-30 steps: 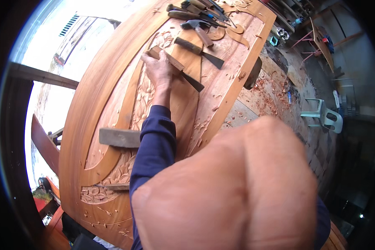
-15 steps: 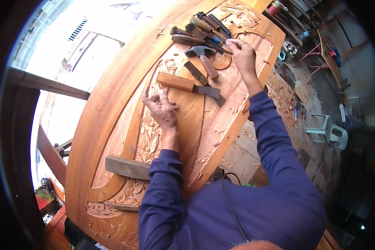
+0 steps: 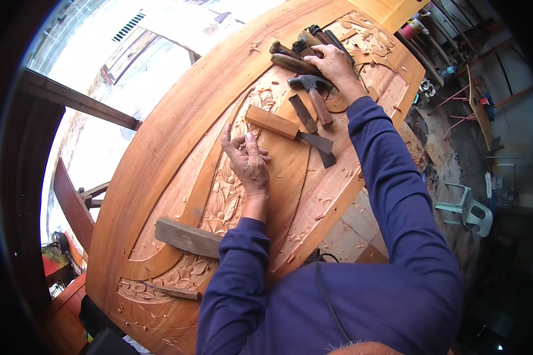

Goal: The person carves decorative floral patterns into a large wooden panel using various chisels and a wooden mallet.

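Note:
A large wooden panel [image 3: 154, 154] with carved leaf relief lies below both my hands. My right hand [image 3: 336, 66] is over a bundle of carving chisels [image 3: 285, 61] at the panel's far end. Its thumb and fingers are bent close together among the dark handles; what lies between them is hidden. My left hand [image 3: 250, 168] hovers above the carved strip, holding nothing, index finger raised and the others loosely curled. Close by lies a broad chisel [image 3: 272, 122] with a square wooden handle. A claw hammer [image 3: 318, 102] and another dark-handled chisel [image 3: 302, 113] are beyond it.
A weathered wood block [image 3: 186, 236] rests on the carving beside my left forearm, with a thin tool [image 3: 177, 291] nearer me. Shavings are scattered over panel and floor. On the right a pale plastic chair [image 3: 465, 208] stands on the floor.
My right hand has moved from beside the blade ends of the chisels onto their handles. My left hand keeps nearly the same pose. The whole view has shifted slightly.

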`<state>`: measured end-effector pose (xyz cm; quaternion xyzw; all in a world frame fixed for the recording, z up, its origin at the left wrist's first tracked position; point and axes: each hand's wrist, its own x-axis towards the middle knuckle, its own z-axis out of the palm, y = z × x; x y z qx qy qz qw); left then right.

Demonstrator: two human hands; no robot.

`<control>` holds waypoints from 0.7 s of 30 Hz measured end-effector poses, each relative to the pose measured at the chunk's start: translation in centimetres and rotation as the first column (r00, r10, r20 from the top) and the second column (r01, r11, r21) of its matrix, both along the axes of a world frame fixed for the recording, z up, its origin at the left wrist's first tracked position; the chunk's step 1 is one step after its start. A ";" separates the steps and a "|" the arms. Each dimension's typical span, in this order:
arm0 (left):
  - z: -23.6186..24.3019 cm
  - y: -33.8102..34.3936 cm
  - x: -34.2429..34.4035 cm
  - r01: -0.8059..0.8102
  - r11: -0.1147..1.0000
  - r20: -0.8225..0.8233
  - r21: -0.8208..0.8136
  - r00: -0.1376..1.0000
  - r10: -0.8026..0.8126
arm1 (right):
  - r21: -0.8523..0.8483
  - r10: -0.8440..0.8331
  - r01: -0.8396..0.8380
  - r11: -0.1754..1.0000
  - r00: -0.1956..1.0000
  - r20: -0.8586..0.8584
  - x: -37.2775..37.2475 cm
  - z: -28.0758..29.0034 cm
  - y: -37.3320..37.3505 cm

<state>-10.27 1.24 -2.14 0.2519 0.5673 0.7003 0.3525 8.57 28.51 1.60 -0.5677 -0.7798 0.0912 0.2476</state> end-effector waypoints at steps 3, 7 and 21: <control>0.2 0.6 0.8 0.002 1.000 0.007 -0.001 1.000 -0.002 | 0.125 -0.079 0.073 0.989 0.996 0.046 0.0 -0.3 0.9; 0.8 1.0 0.0 -0.011 1.000 -0.002 -0.025 1.000 0.011 | 0.396 0.046 -0.102 0.912 0.988 0.147 -3.4 1.0 2.4; 1.4 -0.6 -1.3 0.085 0.995 -0.126 0.043 0.989 -0.079 | 0.198 0.378 -0.351 0.915 0.919 -0.115 -5.0 2.3 7.4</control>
